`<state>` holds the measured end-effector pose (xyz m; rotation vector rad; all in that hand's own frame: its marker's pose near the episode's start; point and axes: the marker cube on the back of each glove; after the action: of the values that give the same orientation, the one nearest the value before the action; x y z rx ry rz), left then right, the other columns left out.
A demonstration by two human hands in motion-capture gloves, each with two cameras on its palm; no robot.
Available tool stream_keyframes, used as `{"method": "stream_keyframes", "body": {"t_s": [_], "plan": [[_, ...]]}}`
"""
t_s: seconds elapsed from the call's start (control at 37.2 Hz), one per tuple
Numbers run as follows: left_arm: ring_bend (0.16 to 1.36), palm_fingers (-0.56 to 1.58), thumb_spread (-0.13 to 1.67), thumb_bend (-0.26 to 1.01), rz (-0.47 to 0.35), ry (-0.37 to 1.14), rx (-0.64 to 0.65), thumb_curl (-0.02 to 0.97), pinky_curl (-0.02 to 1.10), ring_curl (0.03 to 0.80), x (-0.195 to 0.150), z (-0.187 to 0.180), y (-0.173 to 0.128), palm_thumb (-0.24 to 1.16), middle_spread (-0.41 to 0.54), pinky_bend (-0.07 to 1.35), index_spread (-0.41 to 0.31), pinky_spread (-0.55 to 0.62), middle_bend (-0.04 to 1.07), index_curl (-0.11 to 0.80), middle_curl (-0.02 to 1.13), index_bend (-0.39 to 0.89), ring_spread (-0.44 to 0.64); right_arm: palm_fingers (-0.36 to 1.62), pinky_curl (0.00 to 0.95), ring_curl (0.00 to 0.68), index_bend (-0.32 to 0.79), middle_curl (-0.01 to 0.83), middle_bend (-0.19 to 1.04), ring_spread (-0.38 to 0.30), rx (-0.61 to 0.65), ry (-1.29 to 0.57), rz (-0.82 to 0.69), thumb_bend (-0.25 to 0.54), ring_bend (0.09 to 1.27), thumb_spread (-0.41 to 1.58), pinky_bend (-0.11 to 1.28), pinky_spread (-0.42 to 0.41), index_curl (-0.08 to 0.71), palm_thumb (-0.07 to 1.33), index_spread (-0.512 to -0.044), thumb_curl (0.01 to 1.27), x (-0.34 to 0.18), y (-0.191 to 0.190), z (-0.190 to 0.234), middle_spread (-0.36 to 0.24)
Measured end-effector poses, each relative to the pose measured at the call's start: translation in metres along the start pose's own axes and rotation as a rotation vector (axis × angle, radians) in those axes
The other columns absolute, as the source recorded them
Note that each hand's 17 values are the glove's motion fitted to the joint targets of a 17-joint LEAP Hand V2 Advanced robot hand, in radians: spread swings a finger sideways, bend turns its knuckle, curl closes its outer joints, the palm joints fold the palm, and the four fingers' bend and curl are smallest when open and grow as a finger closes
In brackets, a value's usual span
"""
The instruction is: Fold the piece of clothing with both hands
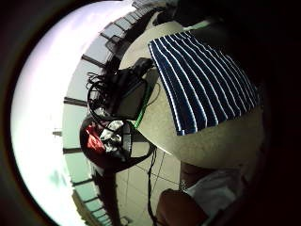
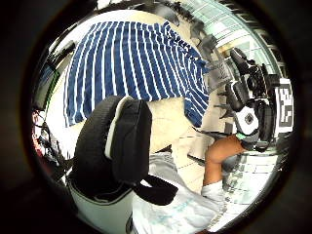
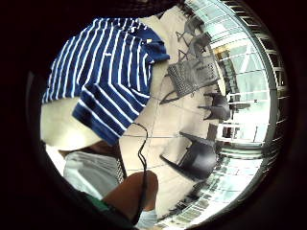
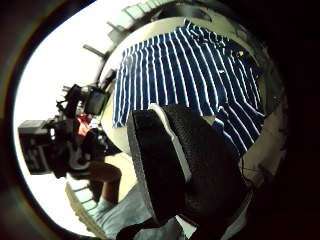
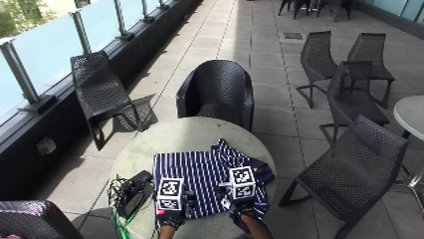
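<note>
A navy shirt with white stripes lies spread flat on the round pale table. One sleeve hangs over the table's right edge. My left hand hovers at the shirt's near hem on the left, and my right hand hovers over the near right part. Neither hand holds cloth. The palm views look down on the shirt from a little above. A gloved thumb sticks out in each thumb side view, with nothing against it.
A black device with tangled cables sits on the table left of the shirt. Black wicker chairs stand around: one behind the table, one at the railing, one to the right. A chair holding red and white things is at my left.
</note>
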<state>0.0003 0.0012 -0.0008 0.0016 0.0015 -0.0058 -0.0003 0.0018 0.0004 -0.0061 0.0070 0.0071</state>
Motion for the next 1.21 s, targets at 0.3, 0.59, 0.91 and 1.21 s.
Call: {"method": "stream_keyframes", "body": {"t_s": [0.3, 0.59, 0.91, 1.21], "plan": [[0.55, 0.35, 0.95, 0.07, 0.014, 0.003, -0.026, 0.092, 0.17, 0.204, 0.002, 0.0, 0.003, 0.16, 0.091, 0.51, -0.03, 0.36, 0.19, 0.107, 0.16, 0.13, 0.21, 0.2, 0.184, 0.105, 0.18, 0.132, 0.18, 0.119, 0.039, 0.019, 0.026, 0.116, 0.24, 0.96, 0.4, 0.233, 0.167, 0.23, -0.357, 0.07, 0.007, 0.001, -0.004, -0.038], [0.58, 0.32, 1.13, 0.03, 0.028, 0.014, -0.016, 0.146, 0.2, 0.236, 0.002, -0.005, 0.004, 0.16, 0.103, 0.55, -0.034, 0.42, 0.19, 0.166, 0.23, 0.13, 0.26, 0.17, 0.235, 0.147, 0.17, 0.188, 0.18, 0.14, 0.016, 0.035, 0.018, 0.08, 0.25, 1.16, 0.41, 0.264, 0.228, 0.25, -0.399, 0.12, 0.011, 0.006, -0.007, -0.036], [0.6, 0.3, 1.17, -0.01, -0.024, 0.009, -0.01, 0.194, 0.23, 0.254, -0.004, 0.045, -0.007, 0.18, 0.107, 0.6, -0.031, 0.43, 0.19, 0.201, 0.27, 0.13, 0.26, 0.13, 0.279, 0.18, 0.13, 0.235, 0.19, 0.154, -0.01, 0.038, 0.079, 0.001, 0.26, 1.16, 0.44, 0.273, 0.251, 0.23, -0.397, 0.15, 0.046, 0.001, 0.034, -0.024], [0.65, 0.21, 1.11, -0.02, -0.031, -0.002, -0.201, 0.235, 0.28, 0.278, -0.003, 0.128, -0.021, 0.21, 0.143, 0.71, 0.031, 0.4, 0.19, 0.18, 0.3, 0.08, 0.29, 0.05, 0.32, 0.213, 0.09, 0.274, 0.2, 0.164, -0.194, 0.038, 0.088, -0.03, 0.31, 1.05, 0.51, 0.276, 0.217, 0.22, -0.377, 0.2, 0.056, -0.017, 0.122, 0.007]]}}
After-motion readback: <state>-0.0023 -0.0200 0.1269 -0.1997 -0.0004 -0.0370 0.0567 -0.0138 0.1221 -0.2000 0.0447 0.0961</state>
